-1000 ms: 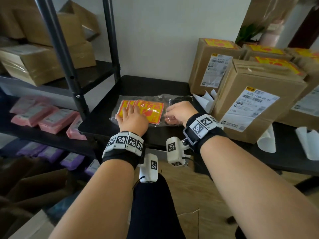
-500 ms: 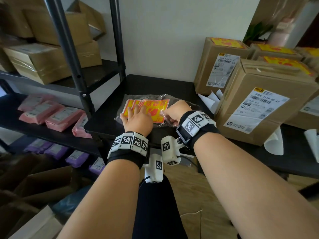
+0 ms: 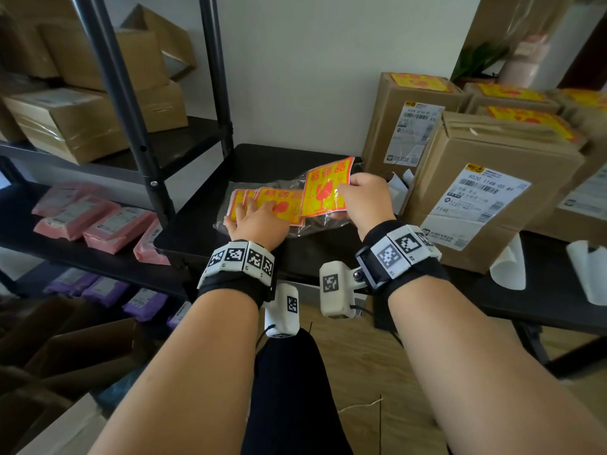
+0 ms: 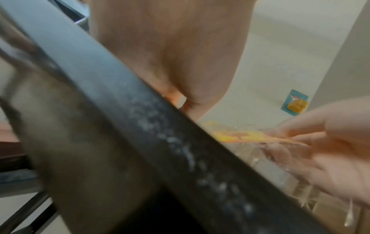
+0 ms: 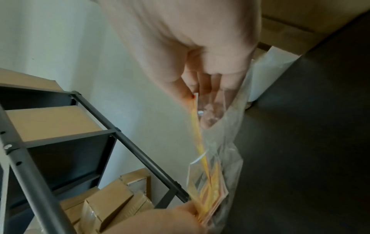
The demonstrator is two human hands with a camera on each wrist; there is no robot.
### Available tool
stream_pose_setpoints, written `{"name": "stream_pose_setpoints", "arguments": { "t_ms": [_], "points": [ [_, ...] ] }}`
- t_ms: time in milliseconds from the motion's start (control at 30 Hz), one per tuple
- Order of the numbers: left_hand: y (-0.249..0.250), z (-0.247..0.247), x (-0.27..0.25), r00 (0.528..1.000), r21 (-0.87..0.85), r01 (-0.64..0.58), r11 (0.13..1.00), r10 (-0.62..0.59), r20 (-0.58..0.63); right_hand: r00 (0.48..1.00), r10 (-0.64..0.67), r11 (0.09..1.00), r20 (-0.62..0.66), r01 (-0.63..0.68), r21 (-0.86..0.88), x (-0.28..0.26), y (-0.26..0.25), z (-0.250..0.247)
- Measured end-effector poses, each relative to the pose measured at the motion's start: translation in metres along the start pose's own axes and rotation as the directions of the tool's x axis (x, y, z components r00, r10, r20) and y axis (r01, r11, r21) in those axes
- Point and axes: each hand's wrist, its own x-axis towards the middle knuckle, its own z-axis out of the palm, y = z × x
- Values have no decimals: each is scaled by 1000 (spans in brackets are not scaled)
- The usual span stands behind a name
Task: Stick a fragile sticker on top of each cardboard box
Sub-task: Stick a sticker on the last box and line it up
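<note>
A stack of yellow-and-red fragile stickers (image 3: 279, 205) lies in a clear plastic bag (image 3: 315, 223) on the black table (image 3: 262, 159). My left hand (image 3: 253, 218) presses flat on the stack. My right hand (image 3: 361, 197) pinches one sticker (image 3: 323, 192) by its right edge, lifted and tilted above the bag; the right wrist view shows that sticker (image 5: 197, 125) edge-on between thumb and fingers. The nearest cardboard box (image 3: 492, 192) at right has a bare top; boxes behind it (image 3: 407, 123) carry yellow stickers.
A dark metal shelf rack (image 3: 131, 119) stands at left with cardboard boxes, pink packets (image 3: 88, 218) and purple packets. White backing papers (image 3: 509, 267) lie on the table by the boxes. The wooden floor lies below.
My right hand has drawn one sticker out of the bag and raised it up and to the right. The left hand stays pressed on the stack.
</note>
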Motion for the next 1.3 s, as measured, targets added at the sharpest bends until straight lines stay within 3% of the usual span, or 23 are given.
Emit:
{"name": "stream_pose_setpoints", "arguments": {
  "t_ms": [200,333,400,467,567,700,800,933,1033,1200,1300],
  "points": [
    [13,-10,2,998,101,48,994,-53,45,962,-203,979,-181,206,-4,-17,-3,-22],
    [23,-14,-5,996,165,72,984,-63,-59,915,-296,954,-275,299,-33,-27,-8,-44],
    [30,-20,-9,985,42,27,999,-20,-170,900,-337,938,-276,346,-16,-35,-12,-54],
    [39,-29,-17,967,-199,-82,977,30,-252,888,-380,921,-259,390,-11,-44,-15,-66],
    [61,-45,-41,931,-457,-253,853,86,-356,875,-433,897,-218,443,-3,-57,-17,-87],
    [89,-57,-78,904,-645,-361,673,83,-419,882,-457,890,-118,453,-61,-70,-12,-116],
    [107,-59,-100,903,-690,-412,595,163,-399,896,-437,896,-76,426,-122,-76,-1,-135],
    [128,-54,-122,913,-690,-397,605,333,-234,907,-409,909,-99,396,-128,-83,12,-158],
    [134,-46,-131,929,-726,-338,598,335,-156,914,-371,928,-161,360,-98,-86,19,-174],
    [138,-36,-141,919,-746,-337,575,375,-125,929,-310,949,-202,289,-125,-90,28,-191],
    [142,-32,-146,911,-749,-350,562,392,-131,877,-387,913,-286,320,-255,-95,33,-194]
  ]
}}
